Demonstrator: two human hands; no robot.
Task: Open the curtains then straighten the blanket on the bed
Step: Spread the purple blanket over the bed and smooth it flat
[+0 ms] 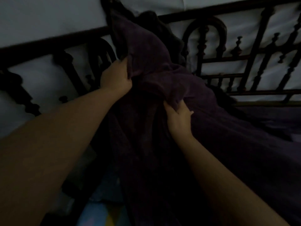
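Note:
The room is very dim. A dark purple blanket [146,51] is bunched and lifted in the middle of the head view, trailing down and to the right over the bed [268,121]. My left hand [116,77] grips a fold of the blanket at its left side, higher up. My right hand [178,119] grips another fold lower and to the right. Both arms reach forward from the bottom of the frame. No curtains are in view.
A dark ornate metal bed frame [228,59] with turned spindles and arches runs across behind the blanket, against a pale wall [48,17]. Some light-coloured patterned things [101,214] lie low at the bottom left, too dark to identify.

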